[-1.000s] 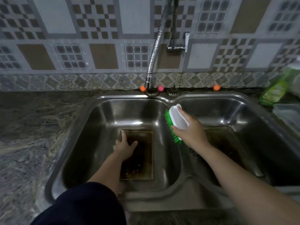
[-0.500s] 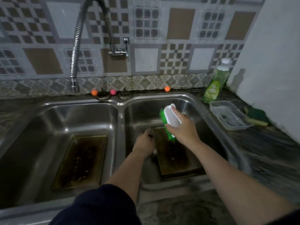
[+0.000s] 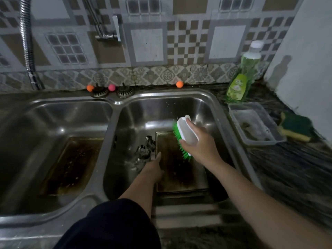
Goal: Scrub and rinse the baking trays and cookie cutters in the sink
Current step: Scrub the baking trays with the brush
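Two basins (image 3: 115, 102), a stained tray (image 3: 181, 169) each, perhaps cutters (image 3: 144, 151) beside.

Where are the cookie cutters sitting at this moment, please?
The cookie cutters lie in the right basin, just left of the baking tray, by the left hand.
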The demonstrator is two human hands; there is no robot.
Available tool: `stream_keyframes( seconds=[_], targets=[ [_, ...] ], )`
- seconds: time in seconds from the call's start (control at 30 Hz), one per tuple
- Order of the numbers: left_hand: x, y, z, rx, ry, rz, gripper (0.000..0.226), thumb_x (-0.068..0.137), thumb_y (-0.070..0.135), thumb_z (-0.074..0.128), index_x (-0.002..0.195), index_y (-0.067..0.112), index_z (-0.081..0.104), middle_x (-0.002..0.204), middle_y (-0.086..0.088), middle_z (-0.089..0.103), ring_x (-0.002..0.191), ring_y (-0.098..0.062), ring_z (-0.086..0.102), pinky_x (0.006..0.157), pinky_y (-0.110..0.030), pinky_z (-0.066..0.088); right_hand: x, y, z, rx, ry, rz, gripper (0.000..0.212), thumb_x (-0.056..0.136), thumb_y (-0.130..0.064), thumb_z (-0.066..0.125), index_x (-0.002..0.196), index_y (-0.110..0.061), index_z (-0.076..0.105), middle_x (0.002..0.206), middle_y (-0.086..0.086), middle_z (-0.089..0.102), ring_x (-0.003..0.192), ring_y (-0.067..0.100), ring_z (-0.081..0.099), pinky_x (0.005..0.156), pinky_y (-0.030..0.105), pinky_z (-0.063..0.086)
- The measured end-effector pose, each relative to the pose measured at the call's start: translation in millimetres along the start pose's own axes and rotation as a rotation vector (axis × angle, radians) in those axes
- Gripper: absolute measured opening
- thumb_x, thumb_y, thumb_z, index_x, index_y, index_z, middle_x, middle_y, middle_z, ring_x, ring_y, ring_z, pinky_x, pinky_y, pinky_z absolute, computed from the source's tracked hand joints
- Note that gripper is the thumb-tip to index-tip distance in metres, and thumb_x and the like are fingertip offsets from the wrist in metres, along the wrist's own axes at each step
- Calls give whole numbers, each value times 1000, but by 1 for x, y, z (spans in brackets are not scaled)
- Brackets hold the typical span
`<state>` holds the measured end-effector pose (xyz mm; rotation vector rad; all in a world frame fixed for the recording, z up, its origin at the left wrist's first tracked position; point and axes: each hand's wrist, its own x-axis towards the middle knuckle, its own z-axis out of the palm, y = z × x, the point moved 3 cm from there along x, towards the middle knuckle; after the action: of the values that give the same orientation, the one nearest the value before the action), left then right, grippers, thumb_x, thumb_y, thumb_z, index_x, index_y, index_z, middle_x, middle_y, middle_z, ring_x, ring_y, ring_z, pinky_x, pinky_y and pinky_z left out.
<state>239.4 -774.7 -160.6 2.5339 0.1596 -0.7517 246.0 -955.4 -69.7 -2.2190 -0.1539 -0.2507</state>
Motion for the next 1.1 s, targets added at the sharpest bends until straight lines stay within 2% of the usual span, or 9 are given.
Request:
stream_keyframes(
  seconds=[0.2, 0.33, 0.43, 0.53, 0.63, 0.77, 0.87, 0.97, 1.1],
  targets=[
    [20, 0, -7, 71, 121, -8, 79, 91, 6, 57, 151, 37, 16, 132, -12, 55, 113, -25, 57, 91, -32, 50, 5, 22, 3, 17, -15, 15, 76, 83, -30, 72, 148, -36, 31, 131, 0, 46, 117, 16, 47, 90, 21, 37],
    [19, 4, -9, 120, 247, -24, 73, 91, -7, 37, 149, 37, 23, 130, -16, 55, 113, -29, 57, 91, -36, 51, 7, 34, 4, 33, -12, 42, 77, 83, -29, 72, 148, -35, 32, 134, 1, 46, 115, 13, 46, 89, 22, 39],
    [13, 7, -6, 111, 307, -32, 77, 89, -9, 36, 149, 37, 23, 126, -14, 58, 111, -30, 59, 87, -36, 50, 7, 38, 6, 20, -16, 60, 76, 83, -29, 72, 148, -34, 32, 134, 3, 46, 115, 14, 46, 88, 22, 39],
    [10, 11, -13, 83, 362, -33, 73, 91, -4, 36, 148, 40, 24, 130, -10, 53, 107, -29, 59, 81, -37, 49, 7, 38, 8, 26, -14, 83, 76, 84, -29, 72, 148, -35, 31, 133, 3, 45, 117, 17, 46, 88, 23, 38],
    [7, 14, -21, -13, 413, 1, 63, 96, 2, 34, 148, 37, 29, 140, -4, 39, 111, -30, 56, 90, -37, 46, 7, 34, 7, 25, -14, 94, 77, 84, -30, 71, 148, -36, 30, 131, 2, 45, 111, 12, 45, 86, 22, 38],
    [2, 20, -27, -152, 472, 132, 47, 103, 18, 31, 147, 33, 34, 138, -4, 41, 112, -24, 54, 92, -31, 41, 10, 17, -9, -14, -1, 71, 75, 84, -32, 70, 148, -35, 32, 135, 3, 45, 118, 18, 47, 87, 23, 40],
    [2, 20, -32, -204, 476, 178, 47, 100, 19, 38, 145, 32, 37, 136, -9, 44, 111, -27, 53, 89, -31, 41, 22, 2, -43, -85, 58, 56, 72, 82, -34, 71, 146, -35, 37, 134, 6, 50, 120, 19, 50, 90, 24, 40],
    [-4, 23, -40, -145, 514, 278, 55, 96, 18, 43, 147, 37, 29, 129, -8, 48, 105, -24, 54, 85, -32, 41, 37, -2, -92, -203, 137, 41, 71, 81, -34, 71, 144, -35, 39, 130, 10, 55, 119, 22, 52, 84, 20, 35],
    [-18, 25, -56, -254, 579, 351, 56, 94, 34, 27, 150, 35, 21, 130, -8, 50, 117, -27, 51, 95, -40, 41, 51, 19, -149, -356, 183, 142, 70, 83, -39, 68, 146, -36, 37, 133, 13, 52, 121, 28, 49, 84, 26, 36]
  ],
)
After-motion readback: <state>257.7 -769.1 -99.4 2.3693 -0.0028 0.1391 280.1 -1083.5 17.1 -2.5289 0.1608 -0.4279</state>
